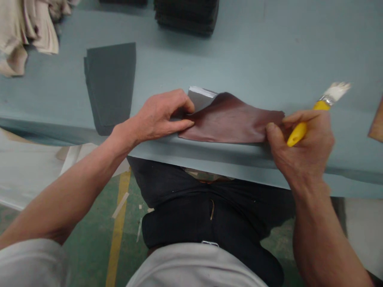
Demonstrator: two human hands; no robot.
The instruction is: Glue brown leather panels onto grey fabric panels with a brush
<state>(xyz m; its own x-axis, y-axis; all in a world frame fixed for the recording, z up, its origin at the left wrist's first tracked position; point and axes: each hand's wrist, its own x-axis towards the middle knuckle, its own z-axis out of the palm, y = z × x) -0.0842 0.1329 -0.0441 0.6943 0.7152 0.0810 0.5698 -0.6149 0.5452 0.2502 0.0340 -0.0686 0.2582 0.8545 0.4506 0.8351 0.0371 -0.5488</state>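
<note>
A brown leather-like piece [230,119] lies along the table's near edge, its left part curling up beside a grey sheet with a white-coated edge [201,95]. My left hand [163,115] pinches the piece's left end between thumb and fingers. At the opposite end, my right hand [308,145] grips the piece's corner with thumb and forefinger. The same hand also holds a paintbrush [324,104] with a yellow handle, its pale bristles pointing up and right. Whether the grey sheet is joined to the brown piece, I cannot tell.
Dark grey flat pieces [112,83] lie overlapping to the left on the blue-green table [269,59]. A thick black stack [187,16] stands at the back. Beige strips [30,28] heap at the far left. A wooden-looking edge [377,123] shows at right.
</note>
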